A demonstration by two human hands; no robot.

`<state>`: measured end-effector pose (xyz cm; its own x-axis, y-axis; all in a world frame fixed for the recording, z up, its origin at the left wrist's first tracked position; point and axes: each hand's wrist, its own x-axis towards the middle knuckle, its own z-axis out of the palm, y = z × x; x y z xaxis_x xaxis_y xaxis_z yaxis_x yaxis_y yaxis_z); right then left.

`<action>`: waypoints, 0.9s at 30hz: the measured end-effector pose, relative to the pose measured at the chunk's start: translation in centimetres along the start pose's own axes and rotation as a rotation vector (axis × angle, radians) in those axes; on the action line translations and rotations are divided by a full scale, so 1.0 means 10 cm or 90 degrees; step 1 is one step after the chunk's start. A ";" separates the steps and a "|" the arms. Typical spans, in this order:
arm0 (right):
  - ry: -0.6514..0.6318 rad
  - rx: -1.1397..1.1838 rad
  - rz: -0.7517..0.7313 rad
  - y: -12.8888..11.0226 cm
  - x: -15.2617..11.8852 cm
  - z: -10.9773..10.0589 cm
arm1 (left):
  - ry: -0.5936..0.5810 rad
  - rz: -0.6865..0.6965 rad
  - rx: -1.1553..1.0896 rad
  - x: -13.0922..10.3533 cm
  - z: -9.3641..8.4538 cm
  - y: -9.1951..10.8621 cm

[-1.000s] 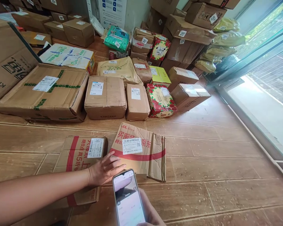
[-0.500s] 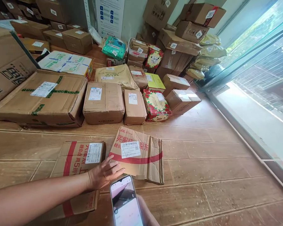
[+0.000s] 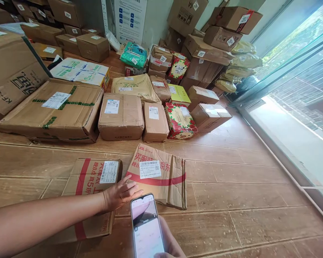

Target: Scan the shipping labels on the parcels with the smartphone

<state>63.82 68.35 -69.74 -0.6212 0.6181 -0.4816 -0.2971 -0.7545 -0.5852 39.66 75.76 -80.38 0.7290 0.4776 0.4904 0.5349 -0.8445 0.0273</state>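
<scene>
My left hand (image 3: 123, 192) reaches in from the left, fingers loosely spread at the near left edge of a flat cardboard package (image 3: 156, 188) with a red stripe and a white label. Whether the fingertips press on it I cannot tell. Below my left forearm lies a cardboard box (image 3: 86, 172) with red print and a label, partly hidden by the arm. At the bottom centre my right hand (image 3: 170, 240) is wrapped round a smartphone (image 3: 148, 229). Its screen is lit, and the thumb lies over the screen's lower part.
Behind stand a large taped carton (image 3: 75, 116), a brown box (image 3: 121, 118), a narrower box (image 3: 155, 123) and a flowered red box (image 3: 180, 120). Further back are stacked parcels (image 3: 204, 64) and a green package (image 3: 134, 55). A glass door (image 3: 298, 89) runs along the right.
The smartphone has moved slightly up and to the right, and my right thumb now shows over its screen. My left hand has shifted a little to the right. The view has shifted slightly.
</scene>
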 end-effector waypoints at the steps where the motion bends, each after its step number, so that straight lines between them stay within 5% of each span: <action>1: 0.003 0.009 0.002 -0.04 -0.02 0.03 | -0.007 0.004 0.002 -0.02 0.02 0.00; 8: 0.009 0.023 0.004 -0.24 -0.01 0.13 | 0.023 0.033 0.014 -0.02 0.03 0.00; 15: 0.097 0.042 -0.044 -0.45 0.06 0.28 | 0.007 0.056 0.088 0.00 0.02 0.00; 27: 0.147 0.065 -0.108 -0.52 0.10 0.34 | -0.007 0.075 0.151 -0.03 0.07 -0.01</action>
<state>62.32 72.10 -65.01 -0.3779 0.7625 -0.5252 -0.4616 -0.6469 -0.6070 39.67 75.86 -81.19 0.7958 0.3829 0.4691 0.5306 -0.8143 -0.2355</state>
